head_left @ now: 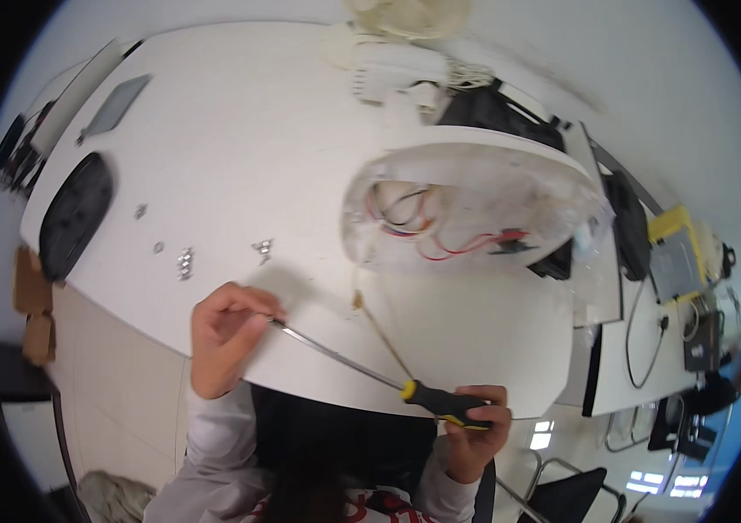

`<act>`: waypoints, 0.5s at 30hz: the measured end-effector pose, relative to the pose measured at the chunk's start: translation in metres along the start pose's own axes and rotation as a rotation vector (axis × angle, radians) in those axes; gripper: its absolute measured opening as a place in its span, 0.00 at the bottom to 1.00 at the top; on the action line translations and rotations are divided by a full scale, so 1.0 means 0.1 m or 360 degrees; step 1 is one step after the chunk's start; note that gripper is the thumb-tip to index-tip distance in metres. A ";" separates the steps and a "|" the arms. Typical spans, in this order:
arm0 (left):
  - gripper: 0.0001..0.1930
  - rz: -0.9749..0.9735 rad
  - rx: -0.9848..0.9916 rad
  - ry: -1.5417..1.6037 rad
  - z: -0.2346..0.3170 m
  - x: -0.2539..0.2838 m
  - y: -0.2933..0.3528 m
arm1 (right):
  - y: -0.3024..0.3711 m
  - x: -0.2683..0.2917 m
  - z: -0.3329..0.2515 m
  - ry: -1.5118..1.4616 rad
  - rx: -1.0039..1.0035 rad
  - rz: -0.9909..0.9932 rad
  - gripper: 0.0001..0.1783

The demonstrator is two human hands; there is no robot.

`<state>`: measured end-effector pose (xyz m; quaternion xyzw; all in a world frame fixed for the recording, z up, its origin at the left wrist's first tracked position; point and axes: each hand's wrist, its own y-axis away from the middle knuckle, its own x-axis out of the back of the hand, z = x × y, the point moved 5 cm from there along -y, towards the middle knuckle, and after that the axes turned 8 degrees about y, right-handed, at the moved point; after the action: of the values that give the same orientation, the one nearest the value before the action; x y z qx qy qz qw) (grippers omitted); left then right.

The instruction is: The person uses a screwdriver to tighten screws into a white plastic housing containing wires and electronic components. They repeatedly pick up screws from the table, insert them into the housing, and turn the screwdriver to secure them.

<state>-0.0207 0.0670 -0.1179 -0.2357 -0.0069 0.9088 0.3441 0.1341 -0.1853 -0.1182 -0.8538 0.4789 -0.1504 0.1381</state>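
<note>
My right hand (pixel 479 433) is closed around the black and yellow handle of a long screwdriver (pixel 344 360), near the table's front edge. The metal shaft points up and left to my left hand (pixel 227 338), whose thumb and fingers pinch at the tip. Whether a small part sits between those fingers cannot be made out. A thin brownish rod (pixel 381 336) lies beside the shaft. Beyond my hands is a large off-white oval shell (pixel 466 152) with red and black wires (pixel 449 248) inside. Small metal screws (pixel 186 263) and another little cluster of metal parts (pixel 263 250) lie left of it.
At the table's left edge are a black oval cover (pixel 78 213) and a grey flat plate (pixel 118 106). A white device (pixel 398 71) with a coiled cord and a black bag (pixel 501 113) stand at the back. Another person (pixel 715 392) sits far right.
</note>
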 end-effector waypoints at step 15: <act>0.10 0.0072 0.0010 0.0194 -0.04 0.11 0.01 | 0.22 -0.07 -0.16 -0.0039 0.0112 0.0061 0.31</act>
<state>-0.0271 0.0723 -0.1260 -0.2897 0.0222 0.9004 0.3239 0.1069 -0.1917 -0.1128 -0.8408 0.4880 -0.1539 0.1767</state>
